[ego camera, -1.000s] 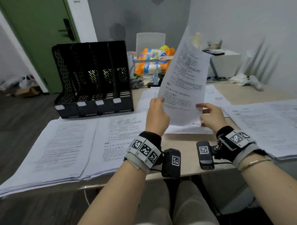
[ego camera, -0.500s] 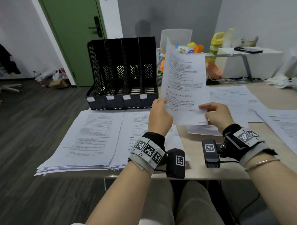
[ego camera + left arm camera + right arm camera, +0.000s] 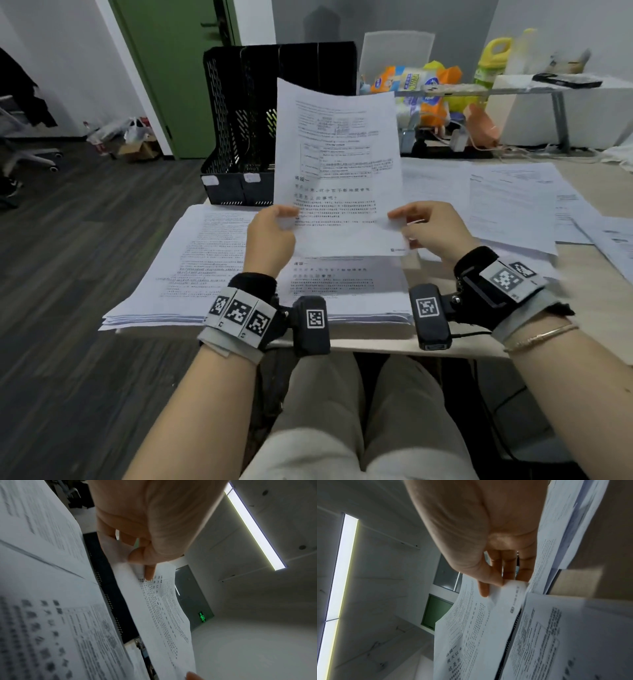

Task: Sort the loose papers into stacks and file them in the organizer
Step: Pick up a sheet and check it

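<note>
Tabletop (image 3: 582, 294), light wood, carries most of the paperwork. Black mesh organizer (image 3: 239, 130) stands upright at the far left edge, slots facing the person. Two thick stacks of printed papers (image 3: 205, 267) lie side by side on the near left part, just in front of the organizer; looser sheets (image 3: 513, 205) spread across the right side. One printed sheet (image 3: 337, 164) held upright above the near stacks, apart from them, partly hiding the organizer. Left hand (image 3: 270, 236) pinches the sheet's lower left edge, thumb on the printed face, fingers curled behind. Right hand (image 3: 431, 229) pinches the lower right corner likewise.
</note>
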`<state>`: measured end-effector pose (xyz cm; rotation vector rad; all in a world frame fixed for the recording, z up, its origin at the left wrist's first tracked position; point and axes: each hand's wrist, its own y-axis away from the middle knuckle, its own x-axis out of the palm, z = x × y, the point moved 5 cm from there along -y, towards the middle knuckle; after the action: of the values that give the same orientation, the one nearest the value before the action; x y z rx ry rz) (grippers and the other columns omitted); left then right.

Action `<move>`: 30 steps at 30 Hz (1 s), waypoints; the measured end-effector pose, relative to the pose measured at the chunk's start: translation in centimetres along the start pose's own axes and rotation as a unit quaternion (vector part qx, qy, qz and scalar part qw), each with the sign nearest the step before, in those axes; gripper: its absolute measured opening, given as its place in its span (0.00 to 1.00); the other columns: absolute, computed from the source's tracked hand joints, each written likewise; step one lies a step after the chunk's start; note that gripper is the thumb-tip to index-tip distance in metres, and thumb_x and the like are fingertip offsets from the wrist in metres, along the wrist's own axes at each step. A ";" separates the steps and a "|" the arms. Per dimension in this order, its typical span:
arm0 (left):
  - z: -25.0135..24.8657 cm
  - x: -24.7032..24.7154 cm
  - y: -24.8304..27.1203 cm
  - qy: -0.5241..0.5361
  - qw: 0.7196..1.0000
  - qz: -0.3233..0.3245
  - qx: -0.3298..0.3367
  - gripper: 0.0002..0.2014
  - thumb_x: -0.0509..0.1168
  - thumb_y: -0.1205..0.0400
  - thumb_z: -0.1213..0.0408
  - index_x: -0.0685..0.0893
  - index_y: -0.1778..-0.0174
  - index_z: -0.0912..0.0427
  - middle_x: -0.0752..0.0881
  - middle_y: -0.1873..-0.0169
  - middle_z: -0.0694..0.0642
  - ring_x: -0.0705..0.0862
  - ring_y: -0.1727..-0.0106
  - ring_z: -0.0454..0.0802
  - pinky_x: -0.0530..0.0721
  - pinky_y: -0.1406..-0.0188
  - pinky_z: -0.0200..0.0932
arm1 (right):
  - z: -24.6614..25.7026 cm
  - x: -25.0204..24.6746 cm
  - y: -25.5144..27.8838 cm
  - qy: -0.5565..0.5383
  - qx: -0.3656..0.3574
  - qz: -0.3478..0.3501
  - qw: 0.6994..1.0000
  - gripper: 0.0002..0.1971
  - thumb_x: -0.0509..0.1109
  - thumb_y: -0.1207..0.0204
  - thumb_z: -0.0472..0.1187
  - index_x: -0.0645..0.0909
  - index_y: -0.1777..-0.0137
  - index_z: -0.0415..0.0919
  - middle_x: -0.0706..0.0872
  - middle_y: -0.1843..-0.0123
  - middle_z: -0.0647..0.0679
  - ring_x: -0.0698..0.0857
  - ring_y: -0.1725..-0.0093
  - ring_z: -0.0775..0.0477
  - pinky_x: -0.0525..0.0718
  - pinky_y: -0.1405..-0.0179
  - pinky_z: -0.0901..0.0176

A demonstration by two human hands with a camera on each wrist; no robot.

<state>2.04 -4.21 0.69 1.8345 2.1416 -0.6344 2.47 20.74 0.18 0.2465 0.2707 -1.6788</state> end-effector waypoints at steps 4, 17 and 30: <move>1.4 -1.6 0.4 0.010 1.000 0.000 -0.022 0.29 0.49 0.31 0.85 0.82 0.42 0.57 0.82 0.40 0.58 0.82 0.41 0.60 0.85 0.47 0.53 | 0.2 1.8 0.3 0.001 0.006 0.026 1.000 0.20 0.60 0.29 0.18 0.85 0.49 0.40 0.86 0.54 0.51 0.84 0.59 0.55 0.84 0.70 0.67; 1.9 -2.6 1.1 -0.105 0.992 0.041 -0.054 0.18 0.61 0.20 0.68 0.77 0.34 0.55 0.74 0.30 0.54 0.76 0.42 0.48 0.70 0.50 0.40 | -1.1 2.3 1.4 0.055 0.081 0.045 0.994 0.21 0.68 0.25 0.24 0.78 0.33 0.37 0.77 0.63 0.43 0.80 0.70 0.49 0.78 0.82 0.70; 2.3 2.4 3.1 -0.225 0.933 0.269 -0.088 0.09 0.60 0.17 0.51 0.77 0.59 0.50 0.76 0.60 0.49 0.76 0.60 0.45 0.70 0.60 0.38 | -3.2 2.2 3.7 0.140 0.165 0.107 0.970 0.16 0.75 0.28 0.32 0.81 0.40 0.38 0.83 0.62 0.42 0.79 0.78 0.51 0.83 0.72 0.59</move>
<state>4.46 -2.82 -2.93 1.8378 1.2855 -0.6247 5.88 19.28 -3.72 0.7404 0.1644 -1.4664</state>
